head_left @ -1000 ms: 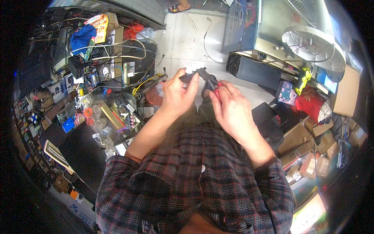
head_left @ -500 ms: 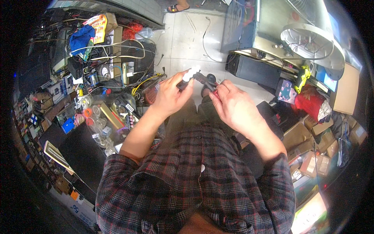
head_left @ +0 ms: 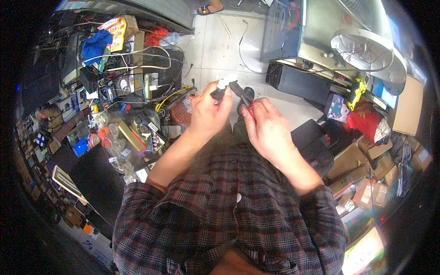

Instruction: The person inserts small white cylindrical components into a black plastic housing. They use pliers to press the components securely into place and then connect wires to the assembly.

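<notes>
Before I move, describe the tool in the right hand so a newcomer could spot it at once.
Find the plaid shirt below, then follow the right forearm up to the right hand. The dark tool pokes out of that grip toward the left hand. Red shows on it at the grip, unlike the black-and-white piece in the left hand.

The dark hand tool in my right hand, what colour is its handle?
The handle is red where it shows, in the head view.
</notes>
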The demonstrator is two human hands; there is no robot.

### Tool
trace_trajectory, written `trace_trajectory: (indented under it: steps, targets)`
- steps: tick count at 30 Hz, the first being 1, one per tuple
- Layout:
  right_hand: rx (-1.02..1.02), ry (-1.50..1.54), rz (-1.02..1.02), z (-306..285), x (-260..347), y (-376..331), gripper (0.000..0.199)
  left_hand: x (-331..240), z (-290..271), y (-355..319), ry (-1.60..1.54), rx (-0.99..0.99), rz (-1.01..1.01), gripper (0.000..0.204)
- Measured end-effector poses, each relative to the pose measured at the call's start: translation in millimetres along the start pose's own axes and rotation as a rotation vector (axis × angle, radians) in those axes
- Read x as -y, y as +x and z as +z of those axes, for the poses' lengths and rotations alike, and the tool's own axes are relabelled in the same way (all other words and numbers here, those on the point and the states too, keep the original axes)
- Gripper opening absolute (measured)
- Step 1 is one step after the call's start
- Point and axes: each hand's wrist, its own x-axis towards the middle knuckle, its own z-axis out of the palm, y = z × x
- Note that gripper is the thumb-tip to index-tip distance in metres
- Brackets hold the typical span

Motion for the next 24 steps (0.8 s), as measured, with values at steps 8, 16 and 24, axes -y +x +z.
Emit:
trace_trajectory:
  steps: [8,16,24]
  targets:
    - [0.231,-0.059,-0.011,-24,-14,11,0.028,11,-17,10,0.08,0.236,0.11,0.018]
    - [0.329,-0.046,-0.034,-34,-16,17,0.029,17,-22,13,0.075,0.26,0.084,0.012]
    - [0.156,0.261,0.176,-37,-25,6,0.026,17,-22,24,-0.894,0.153,-0.761,0.017]
